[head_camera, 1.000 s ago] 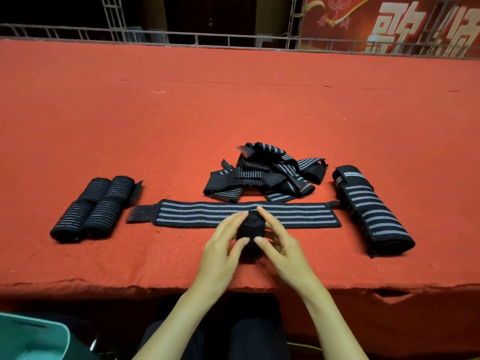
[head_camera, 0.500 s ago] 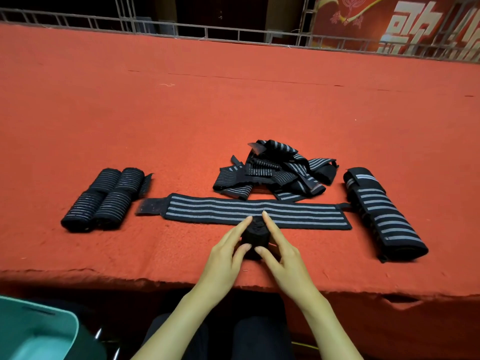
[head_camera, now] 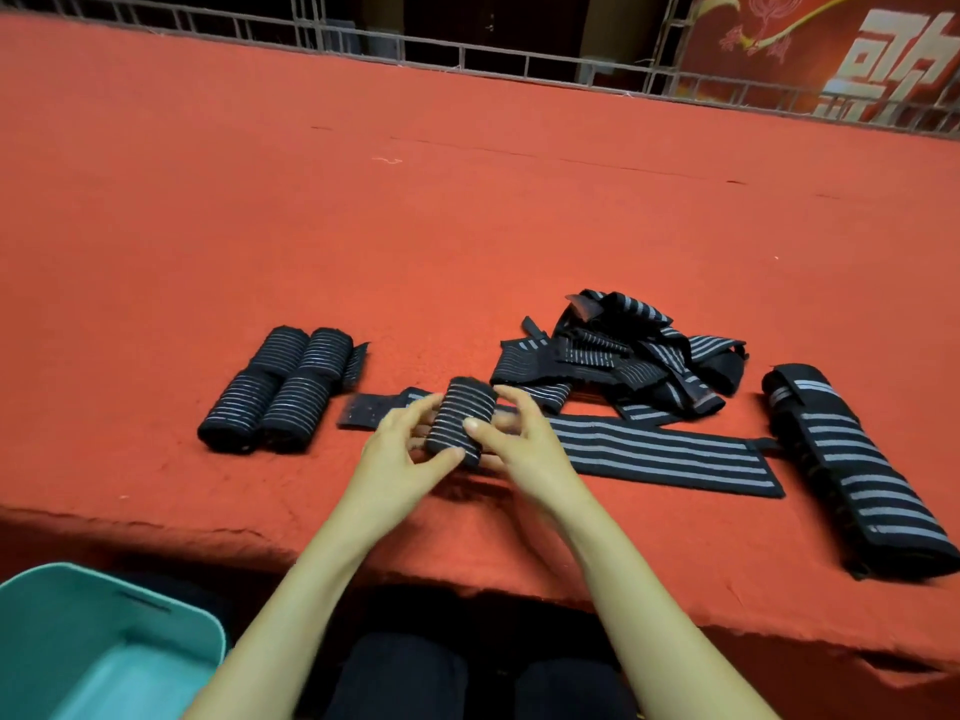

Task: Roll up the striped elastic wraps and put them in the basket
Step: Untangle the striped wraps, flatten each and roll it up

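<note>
Down at my lower left, below the table edge, sits the teal basket (head_camera: 62, 605). On the red table (head_camera: 467, 226), a cluster of finished rolls (head_camera: 280, 392) lies packed side by side. Just right of them, my left hand (head_camera: 400, 459) and right hand (head_camera: 530, 449) hold a wound roll (head_camera: 460, 418) between them. Both grips are clamped on it, thumbs on its near face and fingers curled behind. I judge it light, soft and springy. The ribbed elastic should not slip, but it will want to unwind, so I would hold it round the middle with a thumb over the loose end. Under and beyond my right hand a flat wrap (head_camera: 649, 452) lies stretched out, best taken by one end. Behind it is a tangled pile (head_camera: 623, 356), limp and likely to snag. Farthest right rests a wider rolled wrap (head_camera: 852, 470).
</note>
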`<act>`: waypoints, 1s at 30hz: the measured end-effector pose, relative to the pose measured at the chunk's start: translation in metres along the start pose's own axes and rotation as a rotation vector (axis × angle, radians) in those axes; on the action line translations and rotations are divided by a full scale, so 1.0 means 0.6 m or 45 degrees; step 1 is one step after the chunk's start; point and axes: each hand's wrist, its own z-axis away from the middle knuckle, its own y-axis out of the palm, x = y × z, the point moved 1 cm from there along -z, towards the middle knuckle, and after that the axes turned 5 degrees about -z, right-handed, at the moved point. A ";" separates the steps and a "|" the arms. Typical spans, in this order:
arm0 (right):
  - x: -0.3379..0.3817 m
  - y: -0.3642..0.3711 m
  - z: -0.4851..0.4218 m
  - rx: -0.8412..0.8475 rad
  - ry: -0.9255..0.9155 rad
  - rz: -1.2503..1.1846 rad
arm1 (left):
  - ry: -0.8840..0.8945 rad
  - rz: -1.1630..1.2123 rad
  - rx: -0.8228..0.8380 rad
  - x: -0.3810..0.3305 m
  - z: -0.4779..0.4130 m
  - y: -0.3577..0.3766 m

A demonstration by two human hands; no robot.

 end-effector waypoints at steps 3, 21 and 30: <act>0.016 0.063 -0.049 0.035 -0.046 0.102 | -0.036 -0.129 -0.142 0.010 -0.024 -0.060; 0.011 0.304 -0.270 0.166 -0.219 0.719 | -0.282 -0.563 -0.482 0.124 -0.150 -0.242; 0.002 0.269 -0.257 0.223 -0.403 0.949 | -0.258 -0.717 -0.412 0.108 -0.142 -0.242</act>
